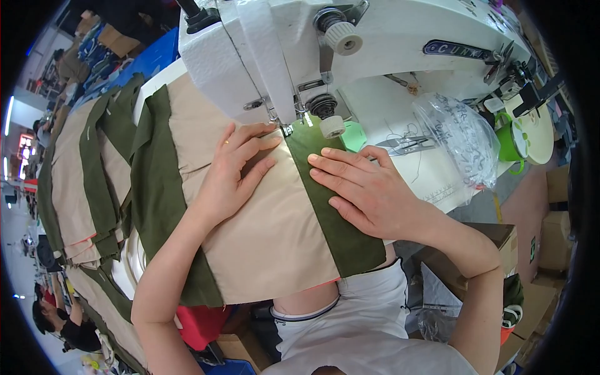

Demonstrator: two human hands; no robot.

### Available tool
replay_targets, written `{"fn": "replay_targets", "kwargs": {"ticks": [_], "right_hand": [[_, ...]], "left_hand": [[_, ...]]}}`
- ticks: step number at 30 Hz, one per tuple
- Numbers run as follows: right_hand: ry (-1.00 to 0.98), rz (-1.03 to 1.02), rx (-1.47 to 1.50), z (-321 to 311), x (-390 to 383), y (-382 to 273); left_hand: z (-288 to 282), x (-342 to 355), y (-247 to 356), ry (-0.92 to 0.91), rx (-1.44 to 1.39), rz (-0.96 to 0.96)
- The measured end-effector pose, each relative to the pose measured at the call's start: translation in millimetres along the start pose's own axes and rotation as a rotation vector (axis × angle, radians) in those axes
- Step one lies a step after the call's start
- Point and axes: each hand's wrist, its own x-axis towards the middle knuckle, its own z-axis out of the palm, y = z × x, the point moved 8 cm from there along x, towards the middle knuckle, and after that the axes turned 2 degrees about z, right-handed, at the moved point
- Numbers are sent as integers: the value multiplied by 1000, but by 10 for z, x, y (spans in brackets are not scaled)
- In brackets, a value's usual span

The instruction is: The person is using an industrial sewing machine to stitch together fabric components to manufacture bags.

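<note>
A beige fabric panel with a dark green strip along its right side lies under the presser foot of a white sewing machine. My left hand presses on the beige cloth just left of the foot, fingers loosely bent and thumb apart. On the green strip, right of the seam line, my right hand rests flat with its fingers spread. Neither hand grips anything. The cloth's front edge hangs over my lap. The needle tip is too small to make out.
More beige and green pieces drape off to the left. Right of the cloth lie thread snips, a clear plastic bag and a green cup. Cardboard boxes stand at the far right. Other people are at the left.
</note>
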Motion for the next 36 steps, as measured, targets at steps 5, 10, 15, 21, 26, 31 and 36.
{"fn": "replay_targets", "kwargs": {"ticks": [5,10,15,21,26,31,36], "right_hand": [[22,6,0,-1,-44,-12],[57,-22,-5,-58,-100,-57],[62,-13,-5,-48,-85,-44],[48,4,-14,-48,-67,-28],[51,3,-18,-39,-52,-3],[48,6,-13,-35,-17,17],[60,2,-4,-30,-1,23]], "left_hand": [[13,-129,231,-40,202,-13],[144,-318,296,-16,139,22],[142,-318,250,-2,158,30],[132,-280,225,-3,157,26],[124,-253,206,6,158,17],[106,-209,158,1,165,21],[83,-201,119,-4,158,27]]}}
